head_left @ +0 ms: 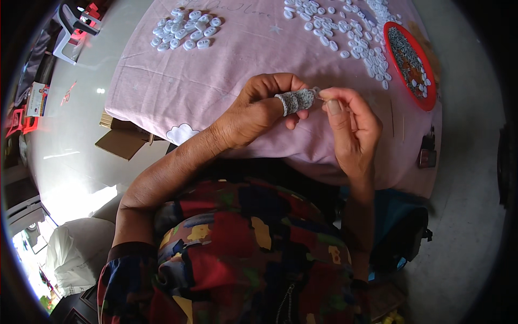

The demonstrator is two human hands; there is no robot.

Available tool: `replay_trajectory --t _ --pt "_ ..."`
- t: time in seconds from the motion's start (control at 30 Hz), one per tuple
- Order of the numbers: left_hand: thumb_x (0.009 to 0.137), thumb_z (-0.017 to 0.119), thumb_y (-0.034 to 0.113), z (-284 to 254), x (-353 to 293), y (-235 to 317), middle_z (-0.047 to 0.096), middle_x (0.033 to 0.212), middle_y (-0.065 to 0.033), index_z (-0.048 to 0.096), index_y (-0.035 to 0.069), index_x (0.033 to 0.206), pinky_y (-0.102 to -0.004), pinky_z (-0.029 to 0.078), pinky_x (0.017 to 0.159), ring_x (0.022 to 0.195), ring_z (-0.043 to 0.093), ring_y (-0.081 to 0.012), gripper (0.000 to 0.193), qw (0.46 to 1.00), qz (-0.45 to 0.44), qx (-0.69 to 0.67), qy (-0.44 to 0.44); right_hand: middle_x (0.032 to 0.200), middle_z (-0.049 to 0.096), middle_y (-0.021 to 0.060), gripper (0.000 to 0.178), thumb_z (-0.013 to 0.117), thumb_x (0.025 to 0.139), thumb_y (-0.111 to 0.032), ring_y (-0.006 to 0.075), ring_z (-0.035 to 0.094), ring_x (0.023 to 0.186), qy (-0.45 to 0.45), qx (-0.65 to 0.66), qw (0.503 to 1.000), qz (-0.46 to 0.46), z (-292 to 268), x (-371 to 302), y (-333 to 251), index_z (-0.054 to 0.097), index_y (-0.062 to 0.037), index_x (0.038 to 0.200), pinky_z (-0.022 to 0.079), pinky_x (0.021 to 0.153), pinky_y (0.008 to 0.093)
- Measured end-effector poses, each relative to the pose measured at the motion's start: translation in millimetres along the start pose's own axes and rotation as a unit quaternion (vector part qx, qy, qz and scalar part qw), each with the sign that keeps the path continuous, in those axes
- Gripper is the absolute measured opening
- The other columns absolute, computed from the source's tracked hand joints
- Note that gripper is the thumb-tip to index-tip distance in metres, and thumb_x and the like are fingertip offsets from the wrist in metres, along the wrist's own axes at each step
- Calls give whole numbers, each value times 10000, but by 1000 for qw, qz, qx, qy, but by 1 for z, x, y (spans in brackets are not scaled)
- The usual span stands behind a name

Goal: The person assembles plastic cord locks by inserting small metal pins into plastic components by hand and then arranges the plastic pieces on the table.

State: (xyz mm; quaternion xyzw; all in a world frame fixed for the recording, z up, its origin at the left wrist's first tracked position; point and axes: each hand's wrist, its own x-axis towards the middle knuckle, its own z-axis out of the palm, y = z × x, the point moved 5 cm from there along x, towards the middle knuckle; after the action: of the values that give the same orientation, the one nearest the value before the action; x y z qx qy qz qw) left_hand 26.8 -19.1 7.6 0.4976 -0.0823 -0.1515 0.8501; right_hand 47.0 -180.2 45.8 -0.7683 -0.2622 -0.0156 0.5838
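In the middle of the view, over the pink cloth, my two hands meet at the fingertips. My left hand [256,110] is closed, its thumb wrapped in a grey knitted cover [297,101]. Between that thumb and the fingers shows the edge of a small whitish plastic piece [316,90]. My right hand [353,129] pinches thumb against forefinger right beside it. Something thin and tiny is at those fingertips, too small to name.
A pink cloth [237,59] covers the table. White oval plastic pieces lie in a group [183,29] at the far left and a larger spread [356,40] at the far right. A red tray [388,46] holds small metal parts and several white pieces. A cardboard box [121,141] stands left of the table.
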Motion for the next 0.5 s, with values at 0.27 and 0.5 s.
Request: replay_trajectory --t 0.27,0.5 --pt "914 520 75 -1 -1 3 641 858 -73 599 -33 1041 -214 460 646 737 582 -101 184 999 7 20 -28 824 586 -25 48 637 888 -6 3 399 608 11 -89 992 -91 4 1 -12 625 -3 935 297 517 160" --pt "911 518 -2 1 0 3 655 888 -48 638 -28 1062 -218 504 669 723 588 -81 195 998 0 52 -40 787 588 7 58 662 834 5 41 420 575 8 -133 980 -147 2 4 -21 624 -20 870 293 484 203"
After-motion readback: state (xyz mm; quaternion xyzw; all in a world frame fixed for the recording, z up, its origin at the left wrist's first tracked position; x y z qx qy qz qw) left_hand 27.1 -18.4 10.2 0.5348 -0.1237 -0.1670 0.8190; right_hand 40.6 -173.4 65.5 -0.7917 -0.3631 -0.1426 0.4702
